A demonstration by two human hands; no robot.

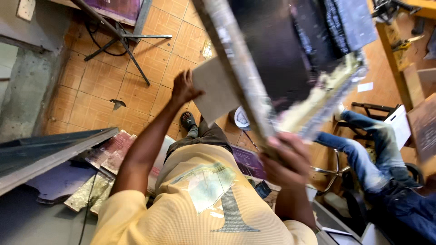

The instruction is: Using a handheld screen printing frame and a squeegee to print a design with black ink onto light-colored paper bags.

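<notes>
A person in a yellow shirt (204,204) lifts a big dark framed panel (272,50) with both hands above an orange tiled floor (100,90).

The right hand (287,161) is closed around the panel's pale, worn wooden edge (245,81) near its lower end, fingers wrapped over it. The left hand (185,87) is raised further off, fingers bent against a flat grey board (215,93) that lies beside the panel's edge. The panel tilts from the near right up to the far top. To the right, another person's legs in blue jeans (368,154) stretch out by a black metal chair (340,172). Dusty panels (109,149) lie stacked at the near left.
</notes>
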